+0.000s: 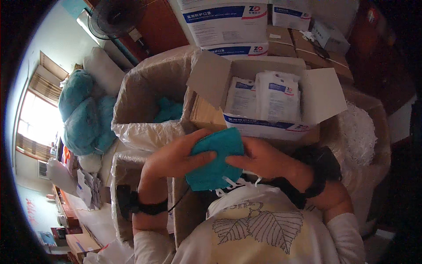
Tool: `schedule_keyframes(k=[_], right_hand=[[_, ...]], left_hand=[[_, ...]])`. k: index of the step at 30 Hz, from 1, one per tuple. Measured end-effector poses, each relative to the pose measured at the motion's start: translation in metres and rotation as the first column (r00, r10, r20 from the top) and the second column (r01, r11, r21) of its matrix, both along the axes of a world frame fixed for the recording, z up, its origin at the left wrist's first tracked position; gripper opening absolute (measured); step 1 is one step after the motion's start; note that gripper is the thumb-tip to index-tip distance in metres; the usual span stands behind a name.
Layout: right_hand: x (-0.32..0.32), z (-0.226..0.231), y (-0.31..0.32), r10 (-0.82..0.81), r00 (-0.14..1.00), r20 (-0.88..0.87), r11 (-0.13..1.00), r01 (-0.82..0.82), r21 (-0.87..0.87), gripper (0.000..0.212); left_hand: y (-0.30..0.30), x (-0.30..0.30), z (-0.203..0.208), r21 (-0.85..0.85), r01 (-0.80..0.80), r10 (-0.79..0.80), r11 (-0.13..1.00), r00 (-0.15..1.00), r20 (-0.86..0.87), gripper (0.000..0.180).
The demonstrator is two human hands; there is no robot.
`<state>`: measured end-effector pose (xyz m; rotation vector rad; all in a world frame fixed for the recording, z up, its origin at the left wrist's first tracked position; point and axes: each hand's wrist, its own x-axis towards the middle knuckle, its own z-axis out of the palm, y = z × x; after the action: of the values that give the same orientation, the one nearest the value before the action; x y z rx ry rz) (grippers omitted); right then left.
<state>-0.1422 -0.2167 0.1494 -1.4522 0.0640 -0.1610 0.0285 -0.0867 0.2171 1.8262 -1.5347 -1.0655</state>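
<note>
Between my two hands I hold a teal folded face mask (211,171), with white ear loops hanging from its lower edge. My left hand (182,152) grips its left side, the thumb lying across the front and the fingers behind. On the right side my right hand (259,156) pinches it, thumb in front, the other fingers partly hidden. Just beyond stands an open white carton (263,128) holding several flat white packets (277,97). To the left, a plastic-lined box (147,94) has teal masks (169,109) at its bottom.
Another lined box (121,167) stands near my left forearm. Big bags of teal masks (81,114) are heaped at the far left. White cartons (224,26) are stacked at the back. On the right a lined box holds a white stringy mass (358,134). A fan (114,17) stands behind.
</note>
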Motion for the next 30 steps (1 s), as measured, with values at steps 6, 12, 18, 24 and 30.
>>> schedule_keyframes(k=[6,12,18,24,30], right_hand=[[-0.015,0.012,-0.021,-0.203,0.975,-0.087,0.979,0.202,-0.018,0.03],[-0.01,0.003,-0.021,-0.483,0.875,-0.005,0.865,0.479,0.151,0.03],[-0.018,0.006,-0.017,-0.393,0.92,0.002,0.918,0.392,0.068,0.033],[-0.02,0.027,-0.028,-0.298,0.937,-0.182,0.954,0.289,-0.074,0.038],[-0.021,0.023,-0.022,-0.467,0.762,0.448,0.513,0.646,-0.565,0.039]], left_hand=[[-0.014,0.0,-0.034,-0.356,-0.127,-0.122,0.926,0.791,-0.6,0.074],[-0.031,-0.04,-0.053,-0.61,-0.451,0.007,0.652,0.808,-0.589,0.084],[-0.023,-0.027,-0.029,-0.414,-0.32,0.097,0.852,0.874,-0.475,0.054],[-0.027,-0.008,-0.034,-0.468,-0.38,0.109,0.798,0.854,-0.508,0.047],[-0.038,-0.021,-0.02,-0.583,-0.577,0.301,0.572,0.809,-0.505,0.049]])
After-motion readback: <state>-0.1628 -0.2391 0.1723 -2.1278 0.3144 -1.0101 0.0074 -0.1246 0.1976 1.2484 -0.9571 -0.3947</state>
